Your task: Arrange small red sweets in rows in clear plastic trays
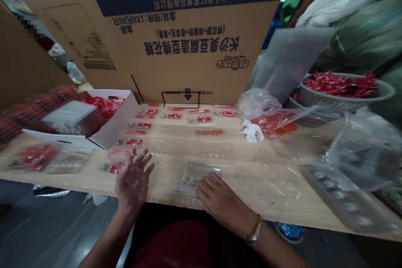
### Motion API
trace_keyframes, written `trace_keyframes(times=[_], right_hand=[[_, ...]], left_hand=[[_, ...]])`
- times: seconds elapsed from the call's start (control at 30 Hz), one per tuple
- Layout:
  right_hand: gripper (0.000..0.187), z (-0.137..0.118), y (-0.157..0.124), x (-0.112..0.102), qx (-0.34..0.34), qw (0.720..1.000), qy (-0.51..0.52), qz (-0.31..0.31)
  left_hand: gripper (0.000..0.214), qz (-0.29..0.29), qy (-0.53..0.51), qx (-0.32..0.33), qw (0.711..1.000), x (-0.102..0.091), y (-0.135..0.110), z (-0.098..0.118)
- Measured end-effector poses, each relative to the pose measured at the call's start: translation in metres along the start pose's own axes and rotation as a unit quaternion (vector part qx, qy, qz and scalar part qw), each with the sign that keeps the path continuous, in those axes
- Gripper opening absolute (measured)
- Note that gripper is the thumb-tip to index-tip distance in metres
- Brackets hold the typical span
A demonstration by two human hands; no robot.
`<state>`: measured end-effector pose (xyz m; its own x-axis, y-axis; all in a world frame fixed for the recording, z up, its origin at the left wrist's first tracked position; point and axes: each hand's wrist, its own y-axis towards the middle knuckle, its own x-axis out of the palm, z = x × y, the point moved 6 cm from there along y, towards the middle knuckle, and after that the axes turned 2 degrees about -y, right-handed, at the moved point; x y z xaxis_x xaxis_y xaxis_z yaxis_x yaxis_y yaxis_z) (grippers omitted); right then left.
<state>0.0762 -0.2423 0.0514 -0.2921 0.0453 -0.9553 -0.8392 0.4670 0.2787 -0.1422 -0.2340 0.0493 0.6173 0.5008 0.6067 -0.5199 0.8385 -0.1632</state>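
Observation:
My left hand (133, 180) hovers open over the front edge of the wooden table (238, 159), fingers spread, next to a small red packet (117, 168). My right hand (220, 197) rests with bent fingers on the near edge of a clear plastic tray (196, 176) lying flat on the table; a bracelet is on that wrist. Rows of small red packets in clear trays (176, 116) lie further back on the table.
A white box (108, 127) with red packets stands at the left. A grey basket (342, 96) of red packets sits at the back right, with plastic bags (260, 104) and stacked clear trays (345, 197) nearby. A big cardboard box (188, 33) forms the back wall.

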Motion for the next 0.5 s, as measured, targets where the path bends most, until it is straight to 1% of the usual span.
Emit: trace_keyframes(times=[0.07,0.1,0.17,0.2,0.23,0.27,0.3,0.33,0.37,0.4,0.43,0.47,0.5], right_hand=[[0.009,-0.02,0.024,0.004,-0.039,0.999,-0.012,-0.004],[0.01,-0.033,0.039,0.006,-0.068,0.998,-0.018,-0.006],[0.013,-0.058,0.068,0.014,-0.126,0.992,-0.023,-0.01],[0.014,-0.067,0.081,0.02,-0.144,0.989,-0.023,-0.014],[0.015,-0.073,0.093,0.026,-0.153,0.988,-0.023,-0.021],[0.015,-0.076,0.102,0.032,-0.154,0.987,-0.022,-0.027],[0.014,-0.075,0.107,0.037,-0.15,0.988,-0.019,-0.03],[0.011,-0.071,0.107,0.039,-0.139,0.99,-0.01,-0.027],[0.011,-0.064,0.102,0.04,-0.125,0.992,0.004,-0.023],[0.015,-0.055,0.093,0.039,-0.104,0.994,0.021,-0.02],[0.024,-0.043,0.079,0.038,-0.072,0.997,0.037,-0.018],[0.032,-0.03,0.062,0.038,-0.034,0.998,0.05,-0.023],[0.037,-0.016,0.044,0.039,0.014,0.998,0.049,-0.032]], left_hand=[[0.042,-0.004,-0.006,0.022,1.0,0.005,-0.002,0.01],[0.04,0.0,-0.006,0.046,0.999,0.007,-0.004,0.019],[0.035,0.015,0.004,0.112,0.994,0.005,-0.008,0.043],[0.034,0.028,0.017,0.138,0.99,0.003,-0.011,0.055],[0.034,0.046,0.037,0.149,0.987,-0.002,-0.014,0.065],[0.036,0.062,0.06,0.135,0.987,-0.007,-0.016,0.071],[0.039,0.075,0.082,0.099,0.989,-0.014,-0.018,0.072],[0.043,0.081,0.101,0.042,0.991,-0.02,-0.019,0.068],[0.048,0.076,0.115,-0.029,0.99,-0.026,-0.021,0.059],[0.053,0.061,0.122,-0.106,0.985,-0.032,-0.023,0.046],[0.057,0.043,0.122,-0.177,0.976,-0.036,-0.024,0.032],[0.059,0.029,0.118,-0.235,0.964,-0.041,-0.025,0.018],[0.06,0.023,0.114,-0.278,0.954,-0.045,-0.024,0.006]])
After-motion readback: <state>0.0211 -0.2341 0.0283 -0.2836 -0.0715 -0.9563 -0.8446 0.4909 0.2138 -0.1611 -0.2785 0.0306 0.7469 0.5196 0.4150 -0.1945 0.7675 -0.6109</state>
